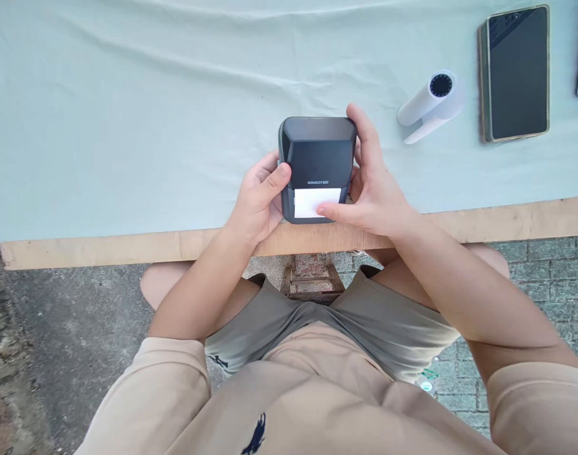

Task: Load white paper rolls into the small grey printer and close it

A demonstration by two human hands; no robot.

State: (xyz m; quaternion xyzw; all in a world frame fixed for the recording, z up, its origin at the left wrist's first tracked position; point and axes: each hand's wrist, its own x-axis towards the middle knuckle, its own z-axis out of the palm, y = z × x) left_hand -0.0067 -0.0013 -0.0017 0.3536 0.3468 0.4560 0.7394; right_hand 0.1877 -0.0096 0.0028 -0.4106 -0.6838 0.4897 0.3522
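Holding the black device (317, 158) over the desk edge (104, 248) at your twelve o'clock, left grip (258, 199) clamped on its nine-o'clock side, right grip (381, 199) clamped at three, you should press its six-o'clock white strip (307, 201) only lightly.

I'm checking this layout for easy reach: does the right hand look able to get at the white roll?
Probably yes: the white roll lies near the right hand, with nothing visible between them, though that hand would likely need to release the black device first.
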